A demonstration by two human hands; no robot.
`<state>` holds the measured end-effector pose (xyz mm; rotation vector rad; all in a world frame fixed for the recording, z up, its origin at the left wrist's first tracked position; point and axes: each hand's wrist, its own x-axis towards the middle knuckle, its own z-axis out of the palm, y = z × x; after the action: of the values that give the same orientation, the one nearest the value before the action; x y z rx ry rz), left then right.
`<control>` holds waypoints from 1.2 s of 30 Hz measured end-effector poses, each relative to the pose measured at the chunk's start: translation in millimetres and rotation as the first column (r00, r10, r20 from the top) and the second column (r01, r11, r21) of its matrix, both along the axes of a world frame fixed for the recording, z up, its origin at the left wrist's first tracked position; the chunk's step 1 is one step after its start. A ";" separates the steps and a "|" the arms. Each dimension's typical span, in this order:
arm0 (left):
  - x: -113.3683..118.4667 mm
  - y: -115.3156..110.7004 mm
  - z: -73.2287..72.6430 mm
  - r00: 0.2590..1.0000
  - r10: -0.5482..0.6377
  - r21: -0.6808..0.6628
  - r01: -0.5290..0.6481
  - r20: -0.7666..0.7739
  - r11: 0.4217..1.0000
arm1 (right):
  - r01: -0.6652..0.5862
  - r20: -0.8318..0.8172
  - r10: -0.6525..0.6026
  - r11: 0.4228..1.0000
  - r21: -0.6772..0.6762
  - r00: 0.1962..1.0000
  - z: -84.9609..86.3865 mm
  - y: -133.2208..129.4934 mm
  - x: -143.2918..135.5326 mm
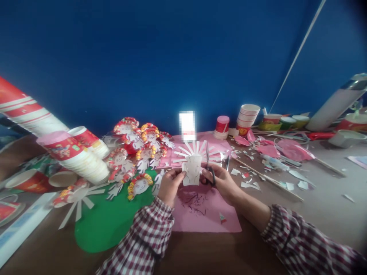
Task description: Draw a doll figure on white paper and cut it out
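My left hand (171,184) pinches the left side of a white paper piece (191,172) with a figure outline drawn on it. My right hand (222,180) is closed around black-handled scissors (211,173), whose blades point up and away from me. Its fingertips also reach the right edge of the paper. Just behind the paper, white strips (197,148) fan out like rays. Below both hands lies a pink sheet (206,214) with dark scribbles and a small coloured scrap on it.
Paper dolls with red and yellow curled hair (140,185) crowd the left beside a green sheet (106,221). Stacked paper cups (77,156) lean at far left; another cup stack (247,118) stands behind. Paper scraps (252,185), wooden sticks (269,177) and pink pieces (292,149) lie right.
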<state>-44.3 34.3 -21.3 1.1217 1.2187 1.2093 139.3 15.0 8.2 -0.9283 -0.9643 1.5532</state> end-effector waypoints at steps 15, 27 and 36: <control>1.8 -6.1 17.1 0.994 -0.100 0.093 0.103 -0.035 0.990 | 0.009 0.057 -0.011 0.999 0.036 0.998 0.6 0.6 4.7; 3.2 -9.9 20.5 0.966 -0.210 -0.029 0.216 0.150 0.976 | -0.006 0.139 0.002 1.000 0.028 0.990 -4.3 5.1 5.8; 4.5 -10.1 21.1 0.965 -0.205 -0.029 0.212 0.166 0.977 | -0.138 0.175 0.126 0.989 0.058 0.976 -9.9 5.1 7.0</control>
<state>-39.8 24.2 -0.3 1.0669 0.9746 1.0840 146.3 20.2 -1.7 -0.9765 -1.2167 1.5577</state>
